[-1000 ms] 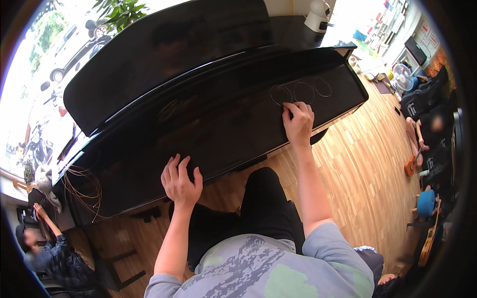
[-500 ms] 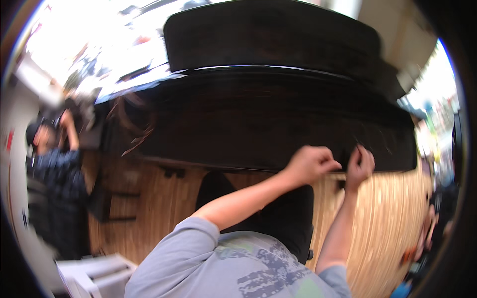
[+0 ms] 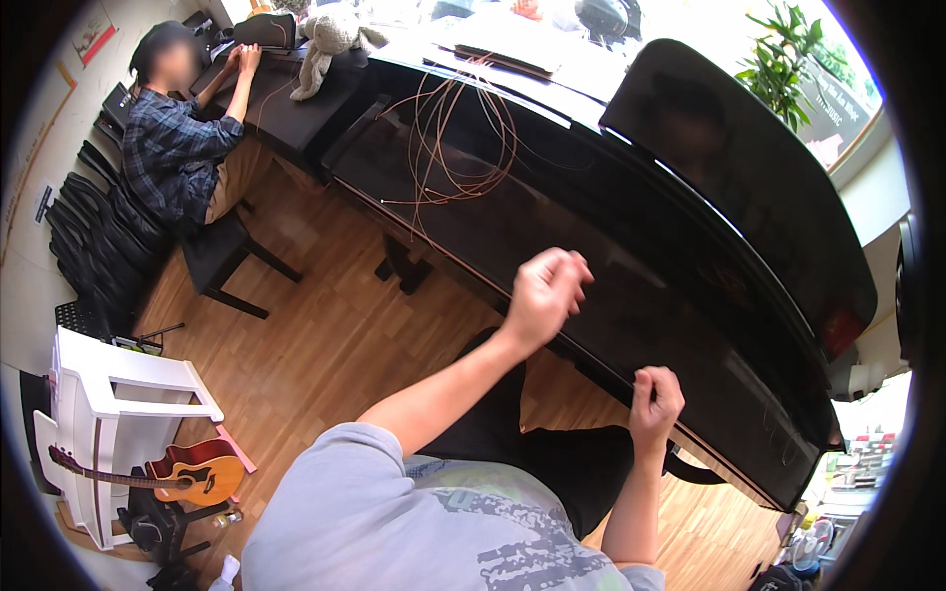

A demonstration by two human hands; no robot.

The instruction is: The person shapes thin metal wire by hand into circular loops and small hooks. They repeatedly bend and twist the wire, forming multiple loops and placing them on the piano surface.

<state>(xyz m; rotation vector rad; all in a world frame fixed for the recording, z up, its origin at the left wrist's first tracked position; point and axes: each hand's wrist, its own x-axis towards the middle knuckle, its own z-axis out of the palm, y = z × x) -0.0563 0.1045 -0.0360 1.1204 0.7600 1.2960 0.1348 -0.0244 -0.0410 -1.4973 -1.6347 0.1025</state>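
My left hand (image 3: 549, 299) is raised over the near edge of a glossy black piano (image 3: 611, 286), its fingers curled together and slightly blurred at the tips. Lower and to the right, my right hand (image 3: 656, 407) is closed with the thumb against the fingers, beside the piano's front edge. Anything thin inside either hand is too small to make out. A loose coil of copper-coloured wire (image 3: 461, 180) lies on the piano's flat top, left of my left hand. Some fine, faint strands (image 3: 778, 419) show on its right end.
At the back left a person (image 3: 187, 138) sits on a black bench (image 3: 232, 258) by a dark surface bearing a plush toy (image 3: 332, 44). An acoustic guitar (image 3: 202, 480) leans near a white piano-like cabinet (image 3: 128, 394). Beyond the raised black panel (image 3: 749, 177) stands a leafy plant (image 3: 783, 59).
The view has swung toward the left, bringing the guitar, the seated person and the wire coil plainly into sight. My hands have drawn farther apart, the left one now higher than the right.
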